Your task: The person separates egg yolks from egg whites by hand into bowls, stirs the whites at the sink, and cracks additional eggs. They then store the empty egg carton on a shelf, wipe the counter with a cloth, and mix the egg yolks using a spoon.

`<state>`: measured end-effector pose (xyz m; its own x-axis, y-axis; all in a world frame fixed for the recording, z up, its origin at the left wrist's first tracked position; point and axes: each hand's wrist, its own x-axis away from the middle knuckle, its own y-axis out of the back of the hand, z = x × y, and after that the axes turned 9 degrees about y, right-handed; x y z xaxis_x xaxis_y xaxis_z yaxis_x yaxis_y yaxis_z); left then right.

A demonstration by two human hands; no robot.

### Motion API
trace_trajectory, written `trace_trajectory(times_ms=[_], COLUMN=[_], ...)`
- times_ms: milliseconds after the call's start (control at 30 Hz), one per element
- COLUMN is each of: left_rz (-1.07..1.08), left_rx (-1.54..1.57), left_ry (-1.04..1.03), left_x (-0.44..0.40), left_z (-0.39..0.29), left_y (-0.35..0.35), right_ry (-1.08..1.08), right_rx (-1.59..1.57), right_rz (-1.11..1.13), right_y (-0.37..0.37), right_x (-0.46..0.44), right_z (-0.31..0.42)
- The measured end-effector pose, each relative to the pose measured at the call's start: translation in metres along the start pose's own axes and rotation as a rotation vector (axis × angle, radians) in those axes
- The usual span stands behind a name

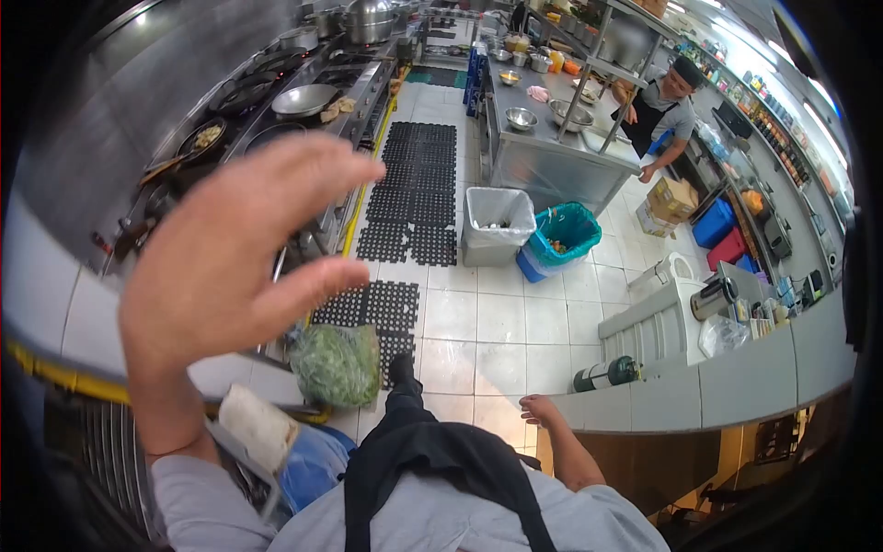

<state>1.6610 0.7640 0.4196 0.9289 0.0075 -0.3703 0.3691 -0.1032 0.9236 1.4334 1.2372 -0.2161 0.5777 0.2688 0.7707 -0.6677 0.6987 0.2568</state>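
Raised close to the camera, my left hand [230, 253] has its fingers and thumb apart, and it holds nothing. It hides part of the stove behind it. My right hand [539, 410] hangs low beside the tiled ledge [644, 405], its fingers loosely bent and apart with nothing between them. Below my left hand a plastic bag of green leaves [337, 365] rests near the black floor mat [412, 175]. A white container [258, 425] and a blue bag [315, 467] lie beside my left forearm.
Pans, among them a steel one [303, 99], stand on the stove at the left. Two lined bins, one grey [487, 250] and one blue [544, 267], are ahead by a steel counter [552, 170]. Another person [679, 106] stands behind it. A green cylinder [605, 374] lies right.
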Motion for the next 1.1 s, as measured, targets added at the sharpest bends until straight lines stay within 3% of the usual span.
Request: trace_trajectory(times_ms=[100,200,233,367,433,500,600,767,933,1000,1033,1067,1100], left_rz=[0.28,0.479,0.614,0.823,0.82,0.826,0.796,0.594,0.594,0.564,0.555,0.597,0.638], left_rx=[0.363,0.729,0.822,0.833,0.865,0.931,0.982,0.881,0.946,0.983,1.08,1.12,1.164], left_ry=[0.068,0.049,0.14,0.255,0.223,0.209,0.215,0.273,0.557,0.572,0.604,0.736,0.869], left_x=[-0.043,-0.074,-0.081,-0.104,-0.126,-0.15,-0.207,-0.28,-0.325,-0.34,-0.349,-0.366,-0.382], left_z=[0.09,0.175,0.195,0.243,0.259,0.272,0.295,0.342,0.375,0.385,0.392,0.396,0.399], left_y=[-0.051,-0.151,-0.18,-0.29,-0.332,-0.353,-0.368,-0.399,-0.432,-0.449,-0.457,-0.453,-0.449], right_ry=[-0.006,-0.073,-0.083,-0.164,-0.308,-0.03,-0.153,-0.266,-0.249,-0.127,-0.051,0.035,0.08], right_rx=[-0.035,-0.114,-0.131,-0.268,-0.327,-0.011,-0.03,-0.245,-0.393,-0.344,-0.306,-0.343,-0.324], right_rz=[-0.025,-0.052,-0.095,-0.256,-0.233,0.019,0.064,0.016,-0.016,-0.054,-0.177,-0.179,-0.036], right_y=[0.011,0.027,0.034,0.047,0.055,0.057,0.045,0.066,0.129,0.141,0.133,0.129,0.133], right_x=[-0.015,-0.017,-0.02,-0.009,-0.034,-0.04,-0.059,-0.161,-0.343,-0.428,-0.45,-0.473,-0.522], right_z=[0.075,0.12,0.126,0.124,0.083,0.057,0.091,0.187,0.318,0.381,0.433,0.48,0.502])
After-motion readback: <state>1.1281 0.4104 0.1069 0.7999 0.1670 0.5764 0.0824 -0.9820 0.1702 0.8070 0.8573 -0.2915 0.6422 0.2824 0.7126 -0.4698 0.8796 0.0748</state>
